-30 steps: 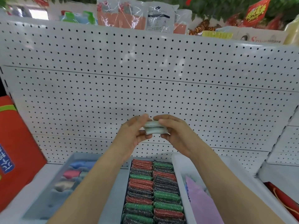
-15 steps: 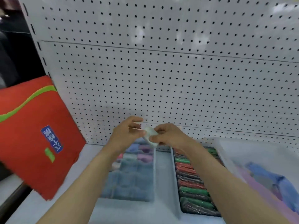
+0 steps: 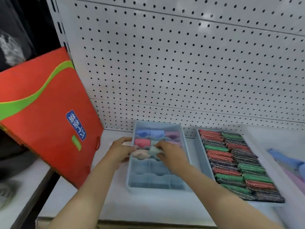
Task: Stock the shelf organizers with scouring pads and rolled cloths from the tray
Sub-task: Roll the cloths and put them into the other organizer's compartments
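- Pale green and soft, the rolled cloth point(image 3: 152, 150) was pinched in the fingertips of the right hand point(image 3: 170, 156), just above the middle cell of the third row of the blue divided organizer point(image 3: 185, 156) — whether it already touched the dividers could not be told through the blur.
- The cloth lay to the left of the right palm, at the fingertips; its long axis seemed to run roughly across the organizer, though the blur left this uncertain.
- The left hand point(image 3: 121, 150) was set against the organizer's left wall, fingers curled over the rim beside a peach roll point(image 3: 140, 153); nothing was seen to be held in it, and how tightly it was closed could not be told.
- The right hand was judged the nearer to the target cell — only a short press downward appeared to be called for.
- The two rows behind were filled with blue, pink and red rolls; the nearer cells appeared empty.
- To the right, well apart from the grip, the scouring pads point(image 3: 237, 164) were packed in a second organizer, and beyond it the tray point(image 3: 257, 146) was seen.
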A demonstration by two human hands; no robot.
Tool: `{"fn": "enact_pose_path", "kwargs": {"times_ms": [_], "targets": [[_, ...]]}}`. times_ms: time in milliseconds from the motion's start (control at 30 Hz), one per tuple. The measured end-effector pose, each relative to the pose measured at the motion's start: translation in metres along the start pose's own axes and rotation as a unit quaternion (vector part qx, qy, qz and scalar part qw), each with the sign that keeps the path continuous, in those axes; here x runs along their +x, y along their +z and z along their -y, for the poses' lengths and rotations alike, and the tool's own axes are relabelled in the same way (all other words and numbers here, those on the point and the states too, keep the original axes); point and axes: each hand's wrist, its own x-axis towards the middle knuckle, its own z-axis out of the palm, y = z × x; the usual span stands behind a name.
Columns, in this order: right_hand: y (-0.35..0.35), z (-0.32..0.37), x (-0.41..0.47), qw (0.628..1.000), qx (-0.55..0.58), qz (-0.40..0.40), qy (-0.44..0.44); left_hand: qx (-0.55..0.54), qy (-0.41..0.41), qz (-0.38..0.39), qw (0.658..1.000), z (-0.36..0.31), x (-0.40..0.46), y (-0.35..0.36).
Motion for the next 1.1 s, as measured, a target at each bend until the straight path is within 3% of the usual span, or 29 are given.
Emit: {"fn": "enact_pose_path", "kwargs": {"times_ms": [100, 233, 400, 600, 767, 867, 933, 1000, 1100], "targets": [[0.000, 0.002, 0.007, 0.997, -0.082, 0.010, 0.003, -0.028, -0.008, 0.020, 0.999, 0.002, 0.001, -0.004], [0.000, 0.007, 0.019, 0.981, -0.167, 0.097, 0.003, -0.042, -0.015, 0.035, 0.998, 0.003, 0.002, -0.008], [0.001, 0.003, 0.031, 0.985, -0.083, 0.150, 0.026, -0.051, -0.020, 0.032, 0.998, 0.002, 0.004, -0.008], [0.013, 0.006, 0.028, 0.987, -0.113, 0.112, 0.009, -0.048, -0.025, 0.026, 0.998, -0.003, -0.001, -0.007], [-0.007, 0.009, 0.031, 0.979, -0.062, 0.196, 0.012, 0.007, -0.018, -0.014, 1.000, -0.007, -0.001, -0.001], [-0.039, -0.002, 0.028, 0.989, 0.001, 0.150, -0.007, 0.108, 0.022, -0.079, 0.991, -0.005, 0.002, 0.010], [-0.069, -0.019, 0.024, 0.996, 0.038, 0.079, -0.023, 0.229, 0.066, -0.159, 0.958, -0.007, 0.018, 0.024], [-0.104, -0.042, 0.015, 0.996, 0.086, -0.004, -0.031, 0.289, 0.125, -0.183, 0.931, 0.004, 0.067, 0.037], [-0.157, -0.095, -0.005, 0.985, 0.126, -0.113, -0.038, 0.309, 0.227, -0.191, 0.904, -0.036, 0.030, 0.128]]}}
